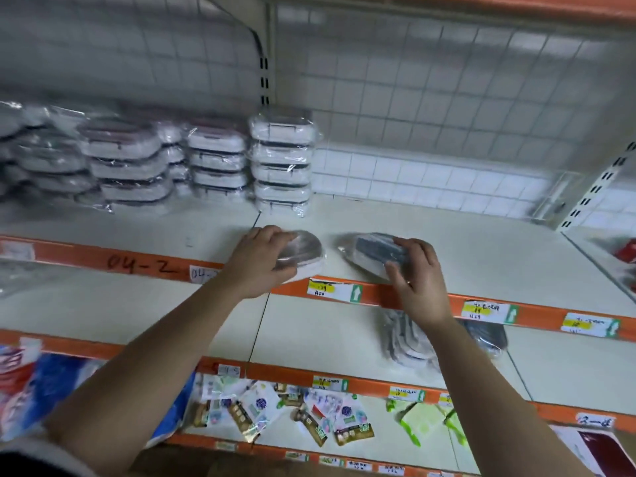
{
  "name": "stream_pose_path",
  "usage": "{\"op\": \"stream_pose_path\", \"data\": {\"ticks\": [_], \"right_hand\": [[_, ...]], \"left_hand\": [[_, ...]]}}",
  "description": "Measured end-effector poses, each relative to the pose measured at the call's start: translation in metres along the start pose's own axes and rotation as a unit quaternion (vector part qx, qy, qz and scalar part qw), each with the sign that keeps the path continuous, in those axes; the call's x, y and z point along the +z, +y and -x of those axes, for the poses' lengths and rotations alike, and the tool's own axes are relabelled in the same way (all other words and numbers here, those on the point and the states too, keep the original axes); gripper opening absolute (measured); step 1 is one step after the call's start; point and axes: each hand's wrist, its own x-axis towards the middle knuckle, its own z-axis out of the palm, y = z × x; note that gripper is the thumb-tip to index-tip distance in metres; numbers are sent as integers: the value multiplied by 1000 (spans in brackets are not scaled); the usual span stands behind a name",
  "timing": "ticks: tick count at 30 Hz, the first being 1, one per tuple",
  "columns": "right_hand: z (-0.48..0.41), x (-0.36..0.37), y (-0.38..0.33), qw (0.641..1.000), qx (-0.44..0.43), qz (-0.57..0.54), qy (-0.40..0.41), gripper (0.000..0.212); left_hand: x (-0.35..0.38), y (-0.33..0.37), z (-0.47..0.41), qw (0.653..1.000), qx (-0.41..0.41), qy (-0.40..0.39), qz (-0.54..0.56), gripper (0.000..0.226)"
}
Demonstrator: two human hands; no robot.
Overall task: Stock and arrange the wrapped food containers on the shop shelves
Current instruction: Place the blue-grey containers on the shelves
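"On the left, at the back of the shelf (481,249), what's that?"

"White wrapped containers in stacks (130,160), with the tallest stack (280,163) nearest the middle."

"And the hands?"

"The left hand (261,259) curls over a round wrapped container (308,251) at the shelf's front edge. Near it, but apart, the right hand (418,270) grips a darker wrapped container (370,251), which is tilted."

"Anything below?"

"A pile (407,342) of wrapped ones on the next shelf down, under the right wrist."

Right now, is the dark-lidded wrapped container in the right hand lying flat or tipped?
Tipped: the dark-lidded plastic-wrapped container slants in the right hand, one edge raised. Whether it touches the white shelf, cannot tell.
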Motion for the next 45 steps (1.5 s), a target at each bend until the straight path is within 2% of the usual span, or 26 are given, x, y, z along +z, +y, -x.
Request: {"op": "stream_pose_path", "data": {"ticks": [4,7,9,12,15,21,24,26,30,37,41,43,45], "right_hand": [[-19,21,14,991,41,74,-99,46],[-34,30,15,994,42,61,-87,45],[-41,36,11,995,53,38,-73,35],[-55,51,10,993,91,44,-52,19],[-64,61,11,991,107,52,-58,23],[-63,65,15,992,87,67,-56,22],[-63,66,14,993,88,64,-47,22],[-63,67,15,993,85,68,-45,22],[-63,67,16,993,85,72,-46,23],[-63,68,16,993,80,82,-40,22],[-65,66,17,991,64,105,-52,22],[-67,67,21,988,52,134,-59,22],[-71,68,25,984,47,158,-70,24]], "left_hand": [[3,-10,-17,1000,15,11,-3,74],[-4,-21,-27,995,74,69,25,77],[-18,-26,-39,989,98,107,27,80],[-48,-31,-70,981,106,159,42,78],[-90,-37,-109,970,106,213,58,75],[-147,-46,-184,984,39,171,6,62],[-156,-49,-205,993,51,105,-9,48],[-158,-48,-214,993,60,95,-41,41],[-150,-49,-216,990,61,119,-41,44],[-123,-34,-196,954,62,266,-126,36],[-88,-11,-155,942,68,321,-74,31],[-59,0,-124,952,81,294,-25,31],[-25,8,-92,970,90,227,-1,34]]}}
